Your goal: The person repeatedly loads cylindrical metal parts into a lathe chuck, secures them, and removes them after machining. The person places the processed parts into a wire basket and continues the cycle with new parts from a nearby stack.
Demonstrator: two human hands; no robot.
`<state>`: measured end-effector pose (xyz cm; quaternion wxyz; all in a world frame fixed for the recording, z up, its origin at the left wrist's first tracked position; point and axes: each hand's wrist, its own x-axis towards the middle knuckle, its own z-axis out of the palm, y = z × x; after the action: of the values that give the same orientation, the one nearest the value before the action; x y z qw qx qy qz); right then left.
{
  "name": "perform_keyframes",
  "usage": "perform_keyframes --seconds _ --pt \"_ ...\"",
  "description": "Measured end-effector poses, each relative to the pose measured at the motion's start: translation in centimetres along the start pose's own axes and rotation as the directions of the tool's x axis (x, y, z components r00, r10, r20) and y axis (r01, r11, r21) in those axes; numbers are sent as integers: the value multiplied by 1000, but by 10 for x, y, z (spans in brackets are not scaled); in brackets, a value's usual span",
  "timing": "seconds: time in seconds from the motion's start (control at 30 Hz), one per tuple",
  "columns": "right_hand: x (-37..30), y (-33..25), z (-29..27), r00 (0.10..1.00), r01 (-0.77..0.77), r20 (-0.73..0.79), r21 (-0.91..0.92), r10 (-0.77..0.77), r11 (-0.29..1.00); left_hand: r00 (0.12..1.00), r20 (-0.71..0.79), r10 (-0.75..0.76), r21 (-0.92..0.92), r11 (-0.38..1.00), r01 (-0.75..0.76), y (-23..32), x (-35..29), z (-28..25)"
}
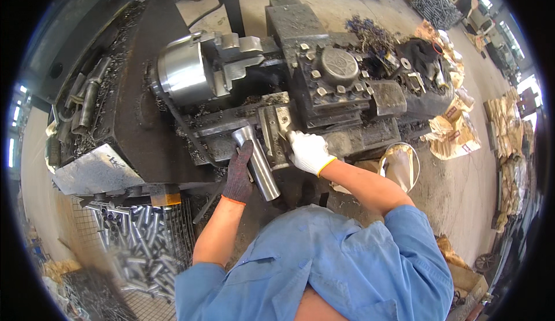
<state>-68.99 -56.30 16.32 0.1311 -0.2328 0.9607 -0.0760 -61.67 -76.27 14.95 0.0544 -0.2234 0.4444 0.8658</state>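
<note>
My left hand [239, 176], in a dark glove with an orange cuff, is wrapped round a shiny steel cylinder [263, 173] with a flared upper end. The cylinder slants in front of the lathe's slide. My right hand [311, 152], in a white glove with a yellow cuff, is closed at the slide block [276, 130]. Its fingertips cover what they grip, if anything. Beyond the hands, the lathe chuck [188, 71] shows its stepped jaws, with no part visible between them. The tool post [340, 66] with its square-headed bolts stands to the right of it.
A wire basket [188, 228] of steel tubes sits at the lower left. Tubes and metal chips lie on the machine's left ledge [87, 107]. To the right are a round pail [400, 168], brown paper [457, 133] and small tools. Chips cover parts of the lathe bed.
</note>
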Motion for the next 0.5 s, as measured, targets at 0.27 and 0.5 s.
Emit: perform_keyframes --seconds 0.27,0.5 --pt "29 -8 -91 996 38 17 809 -88 586 984 34 172 -264 952 -157 44 28 6" --pt "58 -9 -185 965 253 -209 606 -156 754 660 443 607 -335 795 -506 146 64 93"
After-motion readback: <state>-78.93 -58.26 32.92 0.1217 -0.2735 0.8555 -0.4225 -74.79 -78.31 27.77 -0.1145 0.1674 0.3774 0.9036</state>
